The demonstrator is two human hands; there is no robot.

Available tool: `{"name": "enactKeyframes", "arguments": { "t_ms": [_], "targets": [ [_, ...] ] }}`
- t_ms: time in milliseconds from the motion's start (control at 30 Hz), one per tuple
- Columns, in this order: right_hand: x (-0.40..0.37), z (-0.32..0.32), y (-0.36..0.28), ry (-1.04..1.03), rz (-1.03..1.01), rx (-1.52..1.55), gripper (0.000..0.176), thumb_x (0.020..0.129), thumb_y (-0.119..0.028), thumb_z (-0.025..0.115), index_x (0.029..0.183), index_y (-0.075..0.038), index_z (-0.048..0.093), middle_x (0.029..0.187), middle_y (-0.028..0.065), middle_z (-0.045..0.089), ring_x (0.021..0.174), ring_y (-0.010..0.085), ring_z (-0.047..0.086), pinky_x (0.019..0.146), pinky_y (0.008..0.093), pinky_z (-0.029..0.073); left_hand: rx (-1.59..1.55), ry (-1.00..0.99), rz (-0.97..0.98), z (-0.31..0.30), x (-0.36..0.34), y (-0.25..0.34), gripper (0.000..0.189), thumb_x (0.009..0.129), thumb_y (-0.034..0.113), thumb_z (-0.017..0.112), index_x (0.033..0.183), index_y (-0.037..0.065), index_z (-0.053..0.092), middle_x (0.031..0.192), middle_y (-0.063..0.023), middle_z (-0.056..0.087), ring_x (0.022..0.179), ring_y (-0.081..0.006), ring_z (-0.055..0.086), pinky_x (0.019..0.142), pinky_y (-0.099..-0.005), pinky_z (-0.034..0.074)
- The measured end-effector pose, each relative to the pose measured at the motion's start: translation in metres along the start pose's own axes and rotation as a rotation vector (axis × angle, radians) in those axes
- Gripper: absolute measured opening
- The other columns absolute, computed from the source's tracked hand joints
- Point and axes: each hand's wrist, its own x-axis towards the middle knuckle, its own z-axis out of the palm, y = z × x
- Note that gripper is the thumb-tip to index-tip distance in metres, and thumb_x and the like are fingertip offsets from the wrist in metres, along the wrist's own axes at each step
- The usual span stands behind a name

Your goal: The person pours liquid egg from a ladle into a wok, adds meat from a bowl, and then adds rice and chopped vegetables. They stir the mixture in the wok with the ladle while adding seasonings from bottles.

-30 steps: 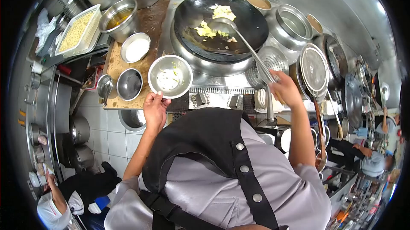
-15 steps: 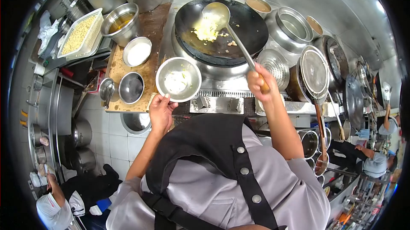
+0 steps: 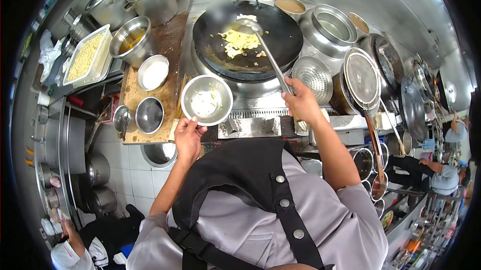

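My left hand (image 3: 189, 138) grips the near rim of a steel bowl (image 3: 218, 112), tilted so that its inside shows a few yellow-green bits stuck to it. Closed round the handle of a long ladle (image 3: 273, 63) is my right hand (image 3: 303, 101). The ladle's bowl lies face down in a black wok (image 3: 213, 49), touching chopped yellow-green food (image 3: 239, 44). A few small brownish pieces lie near that food. A blurred patch of haze hides part of the wok's far left side.
Left of the wok, a wooden board (image 3: 131, 128) carries a bowl of white powder (image 3: 153, 72), a dark-looking steel bowl (image 3: 150, 115) and a pot of oil (image 3: 131, 44). To the right are a perforated strainer (image 3: 312, 80) and a mesh skimmer (image 3: 363, 78). Other people stand at both sides.
The ladle has turned over and come down onto the food, which is spread wider in the wok. My right hand has moved slightly left and down. My left hand still holds the bowl.
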Motion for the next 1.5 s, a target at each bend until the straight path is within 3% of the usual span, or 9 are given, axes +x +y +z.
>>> {"name": "enactKeyframes", "arguments": {
  "t_ms": [100, 233, 433, 633, 700, 900, 1233, 1367, 1500],
  "targets": [
    [-0.001, -0.013, 0.004, 0.087, -0.134, -0.341, 0.052, 0.09, -0.014, 0.065, 0.139, -0.008, 0.052, 0.069, 0.0087, 0.059, 0.05, 0.018, 0.058, 0.048, 0.0338, 0.048, -0.011, -0.076, -0.014, 0.011, 0.009, 0.0, 0.014, 0.099, 0.01, 0.06, 0.087, 0.008, 0.056, 0.086, -0.0041, 0.064, 0.074, -0.0122, 0.061, 0.068, -0.0289, 0.056],
    [-0.017, -0.048, -0.002, -0.007, 0.012, -0.201, 0.057, 0.094, -0.026, 0.065, 0.146, -0.011, 0.047, 0.074, 0.0079, 0.063, 0.064, 0.0136, 0.06, 0.059, 0.0314, 0.05, 0.024, -0.083, -0.069, 0.025, 0.024, -0.004, 0.013, 0.098, 0.008, 0.061, 0.087, 0.005, 0.055, 0.083, -0.0048, 0.06, 0.073, -0.0129, 0.058, 0.067, -0.0306, 0.055],
    [-0.114, -0.027, 0.055, 0.809, -0.396, -0.051, 0.05, 0.097, -0.017, 0.064, 0.143, -0.003, 0.048, 0.089, 0.0043, 0.064, 0.073, 0.0118, 0.058, 0.069, 0.0286, 0.05, 0.12, -0.317, -0.248, 0.007, 0.047, -0.001, 0.005, 0.098, 0.007, 0.058, 0.094, 0.005, 0.057, 0.088, -0.0048, 0.062, 0.076, -0.0124, 0.059, 0.064, -0.0285, 0.055],
    [-0.284, 0.133, 0.191, 1.04, 0.207, 0.154, 0.02, 0.095, -0.016, 0.062, 0.106, 0.001, 0.061, 0.081, 0.004, 0.065, 0.072, 0.0114, 0.06, 0.065, 0.029, 0.05, 0.165, -0.543, -0.417, 0.011, 0.041, -0.019, 0.009, 0.096, 0.005, 0.059, 0.089, 0.01, 0.055, 0.086, -0.003, 0.065, 0.072, -0.0128, 0.062, 0.061, -0.0268, 0.056],
    [-0.345, 0.21, 0.246, 0.947, 0.389, 0.029, 0.022, 0.094, -0.017, 0.061, 0.11, -0.002, 0.063, 0.087, 0.0162, 0.069, 0.078, 0.0253, 0.068, 0.073, 0.0366, 0.053, 0.216, -0.636, -0.514, 0.013, 0.03, -0.036, 0.014, 0.096, 0.005, 0.06, 0.085, 0.011, 0.053, 0.085, -0.0031, 0.064, 0.071, -0.0133, 0.062, 0.06, -0.0274, 0.055],
    [-0.481, 0.367, 0.279, 0.922, 0.621, -0.083, 0.02, 0.09, -0.016, 0.062, 0.106, -0.005, 0.064, 0.093, 0.0196, 0.07, 0.087, 0.0382, 0.068, 0.073, 0.044, 0.053, 0.326, -0.934, -0.756, 0.052, -0.06, -0.077, 0.017, 0.097, 0.006, 0.059, 0.084, 0.011, 0.049, 0.082, -0.003, 0.061, 0.07, -0.0134, 0.059, 0.062, -0.0282, 0.052],
    [-0.646, 0.358, 0.205, 1.376, 0.64, -0.065, 0.034, 0.09, -0.022, 0.065, 0.119, -0.004, 0.062, 0.111, 0.0182, 0.065, 0.104, 0.0377, 0.062, 0.088, 0.0465, 0.05, 0.546, -1.576, -1.038, 0.11, -0.335, -0.129, 0.011, 0.098, 0.009, 0.059, 0.089, 0.008, 0.053, 0.08, -0.0009, 0.057, 0.067, -0.0112, 0.055, 0.064, -0.0284, 0.051],
    [-0.737, 0.387, 0.193, 1.668, 0.601, -0.122, 0.033, 0.088, -0.017, 0.066, 0.118, -0.004, 0.063, 0.1, 0.0167, 0.066, 0.091, 0.0346, 0.064, 0.082, 0.0435, 0.051, 0.678, -1.862, -1.029, 0.099, -0.466, -0.172, 0.004, 0.096, 0.008, 0.061, 0.095, 0.006, 0.057, 0.09, -0.0034, 0.061, 0.08, -0.0146, 0.058, 0.07, -0.0299, 0.05],
    [-0.791, 0.433, 0.194, 1.8, 0.745, -0.039, 0.035, 0.087, -0.016, 0.066, 0.118, -0.002, 0.063, 0.097, 0.0172, 0.066, 0.088, 0.0344, 0.064, 0.08, 0.043, 0.052, 0.662, -1.911, -1.344, 0.091, -0.61, -0.218, 0.004, 0.097, 0.006, 0.058, 0.096, 0.004, 0.055, 0.092, -0.0059, 0.058, 0.085, -0.0173, 0.059, 0.073, -0.0302, 0.052]
  ]
}}
